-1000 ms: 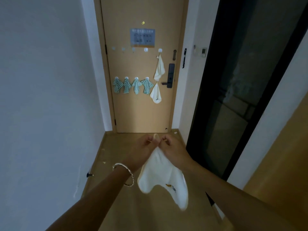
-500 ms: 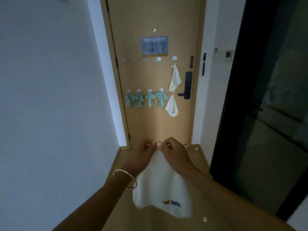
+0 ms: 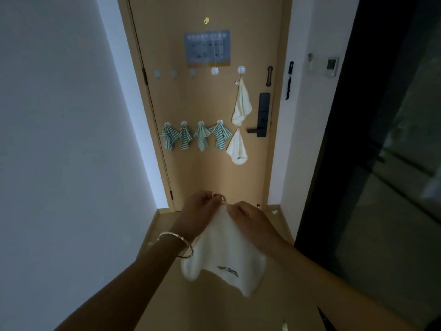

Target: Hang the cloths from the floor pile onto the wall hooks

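Left fingers (image 3: pixel 210 195): curled on the left hand (image 3: pixel 198 211), pinching the small loop (image 3: pixel 223 199) at the top corner of the white cloth (image 3: pixel 222 254).
Right fingers (image 3: pixel 235 207): curled on the right hand (image 3: pixel 248 218), pinching the same corner just beside the loop and close to the left fingers.
White cloth: held in the air, hanging down from both sets of fingers between the forearms, with a small stitched mark (image 3: pixel 228 271) near its lower edge.
Bracelet (image 3: pixel 171 233): on the left wrist, just behind the left fingers.
Floor (image 3: pixel 214 311): below the fingers and the hanging cloth.
Door (image 3: pixel 202 170): straight beyond the fingers, at the end of the corridor.
Striped cloths (image 3: pixel 202 137): four green-striped ones in a row on hooks, above and beyond the fingers.
Lower cream cloth (image 3: pixel 237 149): just right of the striped row.
Upper cream cloth (image 3: pixel 242 103): hanging from the rightmost of the upper hooks (image 3: pixel 215 70), directly above the lower one.
Door handle (image 3: pixel 262 115): dark, just right of the cream cloths.
Notice sheet (image 3: pixel 207 47): above the upper hooks.
White wall (image 3: pixel 59 139): left of the fingers.
Dark glass panel (image 3: pixel 381 163): right of the fingers.
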The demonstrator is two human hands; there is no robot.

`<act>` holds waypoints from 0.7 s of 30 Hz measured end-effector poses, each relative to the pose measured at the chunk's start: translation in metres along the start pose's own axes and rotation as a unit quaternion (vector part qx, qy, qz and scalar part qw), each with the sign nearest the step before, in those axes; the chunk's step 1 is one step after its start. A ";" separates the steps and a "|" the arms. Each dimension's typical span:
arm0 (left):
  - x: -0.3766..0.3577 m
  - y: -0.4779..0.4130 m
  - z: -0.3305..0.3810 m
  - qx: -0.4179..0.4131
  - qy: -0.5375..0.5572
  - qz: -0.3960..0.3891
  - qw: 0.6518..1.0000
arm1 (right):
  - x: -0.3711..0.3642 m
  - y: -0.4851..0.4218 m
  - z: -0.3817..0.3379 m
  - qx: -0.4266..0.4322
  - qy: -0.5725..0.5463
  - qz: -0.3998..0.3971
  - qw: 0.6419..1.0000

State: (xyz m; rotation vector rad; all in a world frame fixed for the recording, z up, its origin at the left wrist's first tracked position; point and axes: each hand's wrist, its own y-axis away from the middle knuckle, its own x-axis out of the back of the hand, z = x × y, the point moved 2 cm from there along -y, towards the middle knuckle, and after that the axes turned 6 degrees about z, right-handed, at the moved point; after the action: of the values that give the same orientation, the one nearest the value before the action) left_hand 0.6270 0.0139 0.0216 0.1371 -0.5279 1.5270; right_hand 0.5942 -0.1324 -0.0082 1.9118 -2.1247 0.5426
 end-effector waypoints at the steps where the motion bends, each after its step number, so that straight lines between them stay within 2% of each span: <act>1: -0.004 -0.012 -0.003 0.001 0.003 -0.003 1.000 | 0.000 -0.009 0.005 0.006 0.023 -0.011 1.000; 4: -0.020 -0.052 -0.014 0.002 0.006 -0.031 1.000 | 0.006 -0.046 0.015 0.019 0.064 -0.013 0.998; 9: -0.046 -0.133 -0.042 -0.036 -0.001 -0.063 0.997 | 0.018 -0.130 0.011 0.039 0.074 0.037 0.996; 14: -0.057 -0.212 -0.068 -0.027 0.020 -0.114 0.993 | 0.022 -0.220 0.012 0.030 0.100 0.067 0.992; 21: -0.075 -0.304 -0.089 -0.037 -0.012 -0.099 0.994 | 0.014 -0.305 0.030 0.008 0.116 0.094 0.989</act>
State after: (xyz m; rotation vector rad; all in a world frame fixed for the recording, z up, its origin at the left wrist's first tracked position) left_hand 0.9468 -0.0365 -0.0155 0.1459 -0.5713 1.3119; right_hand 0.8966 -0.1823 0.0060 1.5770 -2.1615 0.7805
